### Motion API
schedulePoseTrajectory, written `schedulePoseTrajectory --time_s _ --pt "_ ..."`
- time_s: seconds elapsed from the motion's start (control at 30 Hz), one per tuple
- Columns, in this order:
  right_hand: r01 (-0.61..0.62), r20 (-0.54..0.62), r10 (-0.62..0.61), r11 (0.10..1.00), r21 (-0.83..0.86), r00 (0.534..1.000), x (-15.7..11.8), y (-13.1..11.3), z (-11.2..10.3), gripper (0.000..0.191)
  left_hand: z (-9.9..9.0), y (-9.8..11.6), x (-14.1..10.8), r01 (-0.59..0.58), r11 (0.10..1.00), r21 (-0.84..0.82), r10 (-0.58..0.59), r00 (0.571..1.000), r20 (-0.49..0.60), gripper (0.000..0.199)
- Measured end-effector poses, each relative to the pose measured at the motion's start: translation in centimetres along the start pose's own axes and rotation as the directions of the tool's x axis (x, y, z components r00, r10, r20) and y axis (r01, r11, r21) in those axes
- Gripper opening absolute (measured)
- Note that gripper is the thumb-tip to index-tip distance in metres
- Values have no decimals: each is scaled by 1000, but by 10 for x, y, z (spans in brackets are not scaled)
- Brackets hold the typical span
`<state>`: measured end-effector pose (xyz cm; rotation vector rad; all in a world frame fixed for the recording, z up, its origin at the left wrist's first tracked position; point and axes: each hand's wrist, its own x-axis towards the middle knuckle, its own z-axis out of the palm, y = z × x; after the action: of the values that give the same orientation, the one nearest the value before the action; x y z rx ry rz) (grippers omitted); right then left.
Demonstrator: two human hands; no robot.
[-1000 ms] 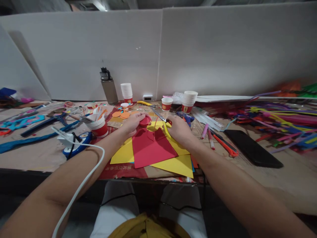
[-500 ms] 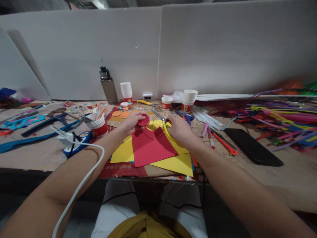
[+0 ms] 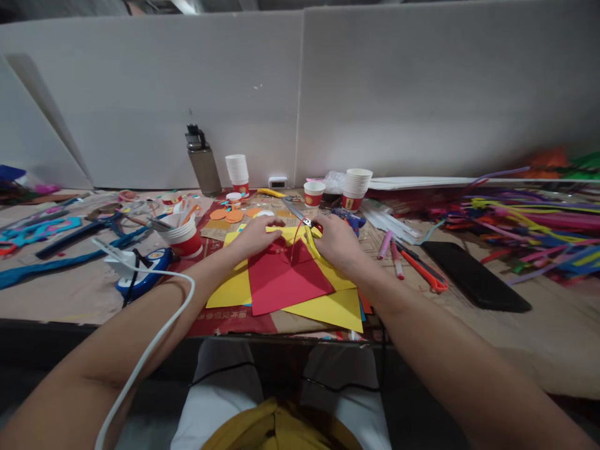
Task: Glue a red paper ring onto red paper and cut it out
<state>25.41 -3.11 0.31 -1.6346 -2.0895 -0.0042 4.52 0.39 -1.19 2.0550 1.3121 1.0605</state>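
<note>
Our left hand (image 3: pixel 259 236) is above the far edge of the red paper (image 3: pixel 291 287), with its back up and its fingers bent. A little red piece (image 3: pixel 278 248) shows just under the thumb, but we cannot tell if we are pinching it. Our right hand (image 3: pixel 338 242) is closed around the yellow handles of the scissors (image 3: pixel 311 242). Their blades point away from us and a bit to the left. We cannot tell if the blades are open. One thin red strip (image 3: pixel 294 234) curls up between our two hands, near the scissors.

The red paper lies on top of the yellow paper (image 3: pixel 335 309), right in front of us on the desk (image 3: pixel 70 294). Past our left hand are some flat orange circles (image 3: pixel 234 216). Farther back we see a gray bottle (image 3: pixel 204 167), a tall stack of paper cups (image 3: pixel 237 169), one paper cup by itself (image 3: pixel 314 194) and a shorter stack (image 3: pixel 357 187).

On our left, a paper cup full of tools (image 3: pixel 184 242) stands near our arm. On our right lie two pink markers (image 3: pixel 385 244), an orange-handled tool (image 3: pixel 424 272) and a black phone (image 3: pixel 475 275). Beyond them is a big messy pile of colorful fuzzy sticks (image 3: pixel 539 228). A white cord (image 3: pixel 162 334) runs over our left arm.
</note>
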Motion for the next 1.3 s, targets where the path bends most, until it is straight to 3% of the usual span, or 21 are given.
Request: schedulePoseTrajectory --time_s 0.17,0.27,0.47,0.63,0.73,0.8,0.83,0.87,0.9,0.93,0.97,1.0,1.03,1.07,1.1,1.13,1.17,1.23,1.3 --pt "1 -7 -1 1000 8 1000 -1 -2 0 30 1 13 -5 -156 987 40 155 988 17 33" --pt "16 -22 -15 1000 25 1000 -2 -3 0 29 4 21 -10 -210 977 43 208 977 41 27" --pt "63 -59 -59 996 69 996 -5 -6 2 30 10 28 -16 -93 995 -34 96 992 81 15" --pt "87 -70 -83 994 68 994 -4 -3 3 30 6 28 -16 -20 998 -65 30 988 153 22" --pt "96 -61 -91 992 84 994 -2 0 3 33 -1 28 -17 -2 974 -226 48 979 197 27" --pt "77 -68 -71 993 88 995 0 2 4 32 -7 33 -19 19 931 -364 103 944 313 27" --pt "63 -72 -58 995 82 996 1 2 5 32 -10 37 -21 30 908 -418 160 898 411 24" --pt "54 -76 -48 996 75 996 1 2 5 32 -12 42 -24 48 891 -451 222 822 525 20" --pt "51 -76 -46 996 72 996 2 2 6 33 -14 47 -26 72 874 -480 292 712 639 15" --pt "47 -75 -42 996 72 996 2 2 7 33 -16 52 -29 112 864 -490 350 565 747 12" --pt "45 -73 -39 996 74 997 2 2 7 32 -17 56 -31 164 876 -453 373 363 854 16" --pt "44 -73 -38 996 76 997 2 2 8 31 -18 59 -32 222 887 -405 366 197 910 28" --pt "44 -73 -38 996 78 997 1 2 8 31 -19 60 -32 265 899 -349 335 95 937 38" --pt "45 -74 -39 996 80 996 1 2 8 30 -20 58 -31 283 902 -326 303 123 945 35" --pt "46 -75 -40 996 82 996 1 2 9 30 -21 55 -29 268 904 -333 269 249 930 28" --pt "49 -78 -42 995 89 996 1 2 9 30 -24 49 -26 231 909 -347 234 406 883 23" --pt "50 -82 -42 994 98 996 2 3 9 30 -26 42 -21 196 921 -337 200 502 841 22" --pt "51 -88 -40 991 120 995 2 3 8 29 -32 26 -11 122 953 -277 144 620 771 25" --pt "43 -80 -31 988 147 996 4 3 8 26 -37 12 -1 43 974 -224 92 825 558 25"
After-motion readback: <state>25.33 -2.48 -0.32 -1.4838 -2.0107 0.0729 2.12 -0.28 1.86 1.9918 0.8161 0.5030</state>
